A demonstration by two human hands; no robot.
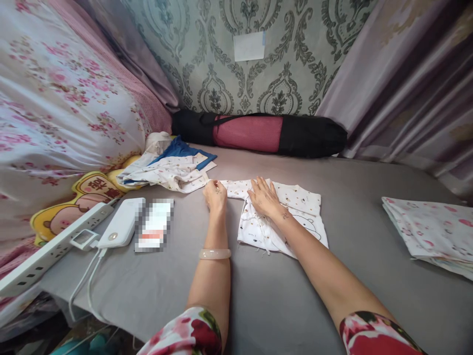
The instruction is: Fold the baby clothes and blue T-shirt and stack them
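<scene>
Long bag, contents hidden, beyond garment

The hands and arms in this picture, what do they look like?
The left hand and right hand are bare, with small dark marks too fine to read. A pale, rounded bangle circles the left forearm. The left sleeve and right sleeve are floral: red, pink and white, with some green.

White garment with scattered motifs
</scene>
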